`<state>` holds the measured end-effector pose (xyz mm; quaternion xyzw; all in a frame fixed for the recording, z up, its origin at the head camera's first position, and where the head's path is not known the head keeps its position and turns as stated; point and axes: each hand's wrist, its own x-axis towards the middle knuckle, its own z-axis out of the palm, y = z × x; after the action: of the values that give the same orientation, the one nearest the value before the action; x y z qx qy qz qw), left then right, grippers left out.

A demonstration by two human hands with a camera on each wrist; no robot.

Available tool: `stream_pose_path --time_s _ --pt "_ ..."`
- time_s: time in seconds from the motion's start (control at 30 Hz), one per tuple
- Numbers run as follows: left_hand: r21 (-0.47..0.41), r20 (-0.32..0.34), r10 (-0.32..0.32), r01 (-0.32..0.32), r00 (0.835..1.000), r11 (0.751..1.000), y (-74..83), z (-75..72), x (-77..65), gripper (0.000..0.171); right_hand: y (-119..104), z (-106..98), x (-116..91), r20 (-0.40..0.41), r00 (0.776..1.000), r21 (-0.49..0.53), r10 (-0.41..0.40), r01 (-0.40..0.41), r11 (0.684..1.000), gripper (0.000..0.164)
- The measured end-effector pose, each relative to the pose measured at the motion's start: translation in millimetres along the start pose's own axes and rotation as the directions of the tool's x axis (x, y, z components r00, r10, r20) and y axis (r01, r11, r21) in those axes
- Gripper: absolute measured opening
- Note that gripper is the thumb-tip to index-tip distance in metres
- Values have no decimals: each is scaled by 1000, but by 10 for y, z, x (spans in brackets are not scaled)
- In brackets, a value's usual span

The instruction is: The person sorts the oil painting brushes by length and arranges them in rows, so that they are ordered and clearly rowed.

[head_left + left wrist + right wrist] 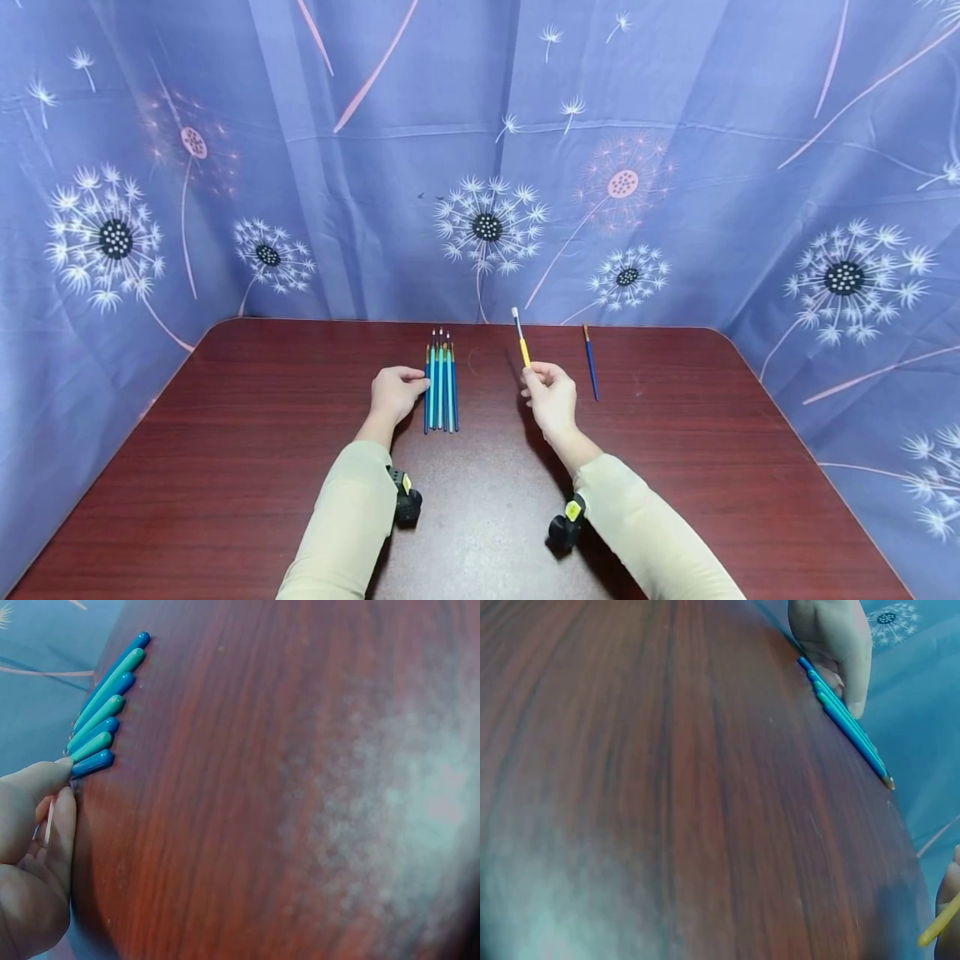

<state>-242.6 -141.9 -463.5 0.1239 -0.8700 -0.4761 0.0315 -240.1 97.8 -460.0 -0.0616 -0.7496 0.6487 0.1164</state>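
My left hand (396, 393) is at the left side of a row of blue and teal paintbrushes (441, 400), its thumb and finger pinching the outermost blue paintbrush (94, 763). Handle ends of the row point toward me, bristles toward the back. In my right hand (553, 402), a yellow-handled paintbrush (524, 352) is gripped between thumb and fingers, pale bristles up and away from me. The right wrist view catches only the yellow handle's end (939, 928) at its lower right edge. To the right of that hand, a single blue paintbrush (592, 367) lies on the table.
The dark red wooden table (300, 467) has a back edge close behind the brushes. A blue curtain (390, 192) with dandelion prints hangs behind and at both sides. A black wrist camera (407, 504) is worn on the left sleeve, another camera (564, 529) on the right.
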Motion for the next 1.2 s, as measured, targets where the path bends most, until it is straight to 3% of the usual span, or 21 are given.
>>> stream_pose_path --time_s 0.47,0.87,1.2 --pt "-7 8 -13 13 1000 1000 -3 0 15 24 -5 -246 72 28 995 158 95 -98 983 27" --pt "-2 6 -2 2 1000 1000 -6 5 9 22 27 -452 54 63 987 148 145 -153 977 17" --pt "4 6 -3 3 1000 1000 -22 5 23 24 34 -637 30 84 983 219 165 -179 959 13"
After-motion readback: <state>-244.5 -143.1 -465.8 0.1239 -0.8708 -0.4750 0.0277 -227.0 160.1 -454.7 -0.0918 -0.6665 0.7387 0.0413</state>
